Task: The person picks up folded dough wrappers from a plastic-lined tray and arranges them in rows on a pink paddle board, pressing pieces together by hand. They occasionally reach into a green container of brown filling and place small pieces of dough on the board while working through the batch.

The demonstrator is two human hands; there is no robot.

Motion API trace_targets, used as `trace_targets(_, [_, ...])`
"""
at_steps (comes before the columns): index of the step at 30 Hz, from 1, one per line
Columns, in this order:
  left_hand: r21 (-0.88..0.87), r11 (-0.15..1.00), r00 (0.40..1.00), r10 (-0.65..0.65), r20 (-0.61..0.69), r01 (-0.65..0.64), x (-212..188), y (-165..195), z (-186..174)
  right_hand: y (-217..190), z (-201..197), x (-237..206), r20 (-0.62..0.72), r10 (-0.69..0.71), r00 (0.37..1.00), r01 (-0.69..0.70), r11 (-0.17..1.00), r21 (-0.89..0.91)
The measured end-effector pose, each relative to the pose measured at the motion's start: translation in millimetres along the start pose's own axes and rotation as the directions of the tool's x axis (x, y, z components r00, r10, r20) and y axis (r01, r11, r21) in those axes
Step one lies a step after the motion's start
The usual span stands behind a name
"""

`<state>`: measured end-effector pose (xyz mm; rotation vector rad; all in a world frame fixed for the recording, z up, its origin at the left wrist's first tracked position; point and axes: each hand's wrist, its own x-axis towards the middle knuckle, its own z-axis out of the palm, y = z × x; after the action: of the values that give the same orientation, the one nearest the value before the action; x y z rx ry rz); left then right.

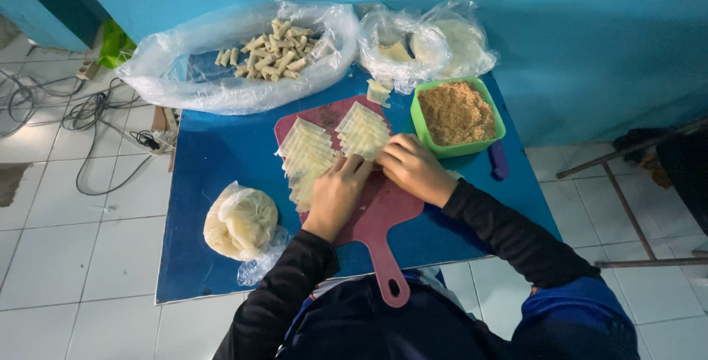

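A dark red cutting board (383, 212) with a handle lies on a low blue table (214, 153). Two overlapping rows of pale triangular pastry wrappers (306, 155) cover its far half. My left hand (335, 194) rests fingers-down on the near end of the left row. My right hand (413, 167) presses on the board beside the right row of wrappers (363, 130), fingers curled. What lies under the fingers is hidden. Both arms wear black sleeves.
A green tub of brown crumbly filling (457, 115) stands right of the board. A large clear bag holds several finished rolls (273, 49) at the back. Bags of round wrappers (431, 43) and dough (240, 221) sit nearby. Cables (88, 116) lie on the white tiled floor.
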<state>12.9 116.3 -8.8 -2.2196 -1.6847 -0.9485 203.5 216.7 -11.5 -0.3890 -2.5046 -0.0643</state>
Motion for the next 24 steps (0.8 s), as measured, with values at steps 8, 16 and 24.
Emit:
trace_targets(8, [-0.091, 0.996, 0.998, -0.029, -0.052, 0.025, 0, 1, -3, 0, -2, 0, 0.040, 0.141, 0.989, -0.146, 0.978, 0.151])
trace_targets(16, [-0.043, 0.998, 0.998, -0.047, -0.041, 0.045, 0, 0, 1, 3, -6, 1, 0.024, 0.097, 0.995, -0.100, 0.980, 0.174])
trace_targets(24, [-0.067, 0.995, 0.994, -0.083, -0.070, 0.078, 1, -1, 5, -3, -8, 4, -0.014, 0.095, 0.995, -0.092, 0.987, 0.129])
